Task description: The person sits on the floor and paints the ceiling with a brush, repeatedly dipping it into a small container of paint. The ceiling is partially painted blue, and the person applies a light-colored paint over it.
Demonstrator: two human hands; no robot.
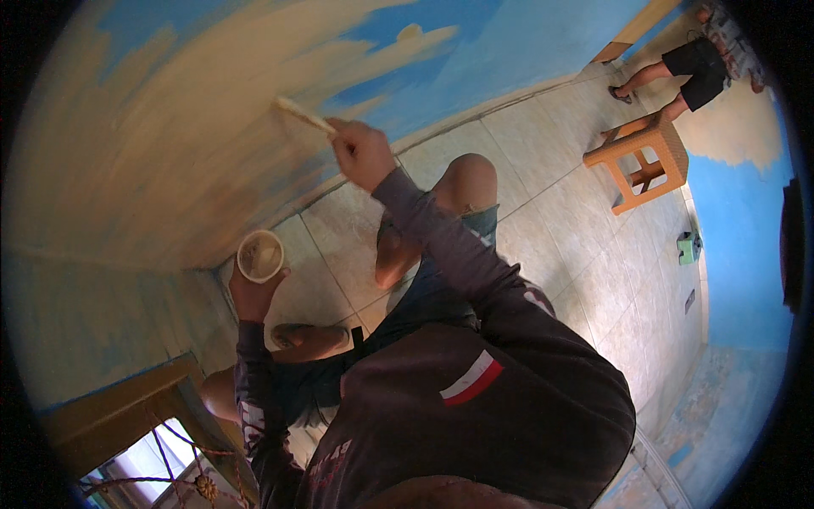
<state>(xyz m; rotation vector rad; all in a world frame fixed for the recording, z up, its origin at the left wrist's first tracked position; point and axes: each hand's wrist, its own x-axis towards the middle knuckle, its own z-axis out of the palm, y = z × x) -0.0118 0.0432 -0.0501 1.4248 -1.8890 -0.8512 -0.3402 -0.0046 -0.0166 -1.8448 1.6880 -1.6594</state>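
Note:
My right hand (pixel 363 154) is closed round the handle of a paintbrush (pixel 303 115), arm stretched forward. The brush's pale end lies against or very near the wall (pixel 195 127), which carries beige strokes over blue; whether it touches I cannot tell. Lower and to the left, my left hand (pixel 252 293) grips a round whitish cup (pixel 260 256) from below and the side. Its open mouth faces up, and some pale stuff shows inside, partly in shadow.
Tiled floor (pixel 543 220) runs along the wall's foot. An orange-brown plastic stool (pixel 640 163) stands at the far right, with another person (pixel 699 68) beside it. A small green object (pixel 688 248) sits by the right wall. A framed opening (pixel 136 424) is at lower left.

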